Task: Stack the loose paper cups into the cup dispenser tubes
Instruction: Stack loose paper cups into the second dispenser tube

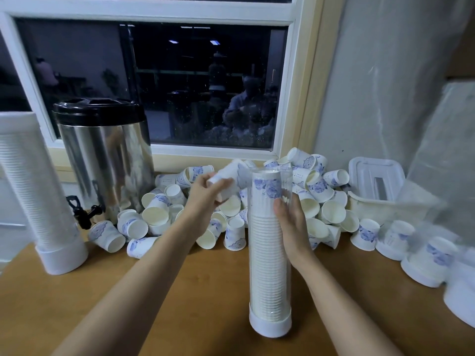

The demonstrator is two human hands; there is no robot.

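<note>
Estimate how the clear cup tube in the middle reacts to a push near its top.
Likely tippy: the dispenser tube is tall on a narrow white base, and the right hand steadies it. Probably fairly heavy, being nearly full of stacked cups. Clear wall looks smooth, possibly slippery.

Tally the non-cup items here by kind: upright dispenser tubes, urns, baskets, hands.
Upright dispenser tubes: 2, the centre tube and the left tube
Urns: 1, the steel urn
Baskets: 1, the white basket
Hands: 2, the left hand holding a paper cup, the right hand gripping the centre tube
Total: 6
Blurred shapes at the far right are left uncounted.
</note>
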